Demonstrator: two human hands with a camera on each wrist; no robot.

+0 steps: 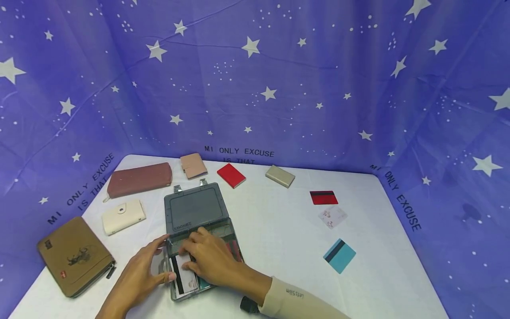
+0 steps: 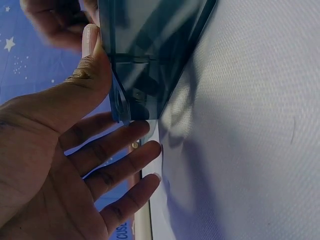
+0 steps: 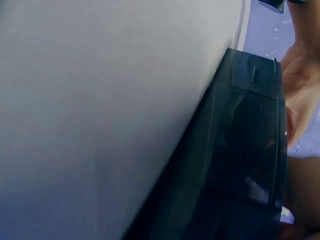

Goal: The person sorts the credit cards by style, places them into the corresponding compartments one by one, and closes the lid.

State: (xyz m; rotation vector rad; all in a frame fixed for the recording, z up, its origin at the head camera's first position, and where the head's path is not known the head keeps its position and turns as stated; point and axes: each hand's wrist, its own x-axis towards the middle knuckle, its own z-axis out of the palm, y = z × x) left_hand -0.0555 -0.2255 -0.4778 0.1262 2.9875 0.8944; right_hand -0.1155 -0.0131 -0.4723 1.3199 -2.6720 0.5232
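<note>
A grey translucent plastic box stands with its lid laid back. My left hand is at its left side; in the left wrist view the thumb touches the rim and the other fingers stretch out fairly straight. My right hand reaches into the box with bent fingers; whether it pinches anything is hidden. A white card with a black stripe lies in the left compartment beside the right thumb. A teal piece and something red show partly under the right hand and wrist.
Right of the box lie a red card, a pale patterned card and a teal card. Around the left and back are a brown zip case, cream wallet, maroon wallet, pink wallet, red holder and beige holder.
</note>
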